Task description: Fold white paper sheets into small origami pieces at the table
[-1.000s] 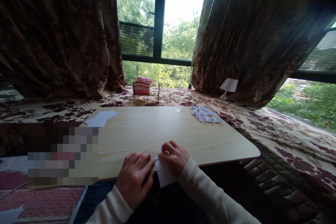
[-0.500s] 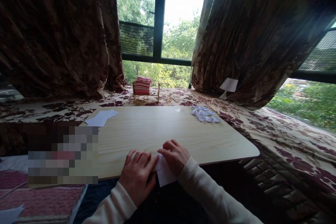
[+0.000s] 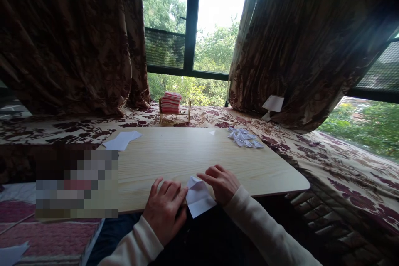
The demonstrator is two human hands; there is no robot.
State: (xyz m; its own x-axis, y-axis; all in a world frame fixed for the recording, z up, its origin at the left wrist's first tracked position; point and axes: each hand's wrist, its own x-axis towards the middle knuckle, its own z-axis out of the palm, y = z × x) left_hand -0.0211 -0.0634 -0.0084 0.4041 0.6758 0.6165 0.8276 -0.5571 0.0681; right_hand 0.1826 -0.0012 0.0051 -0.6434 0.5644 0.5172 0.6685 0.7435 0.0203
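A white sheet of paper with fold creases lies at the near edge of the wooden table, its lower part reaching past that edge. My left hand is closed on its left side, the index fingertip pressed at the paper's edge. At the upper right of the sheet is my right hand, with the index finger stretched along the paper's top and the other fingers bent. It grips the right side of the sheet; its thumb is mostly hidden.
Folded white paper pieces are grouped at the table's far right, near a small white scrap. Loose white sheets lie at the far left. Behind stand a small rack with red-striped cloths and a white lamp.
My right hand has moved right, uncovering more of the paper, which now looks wider and more opened out. My left hand stays at the left edge. The view has shifted slightly.
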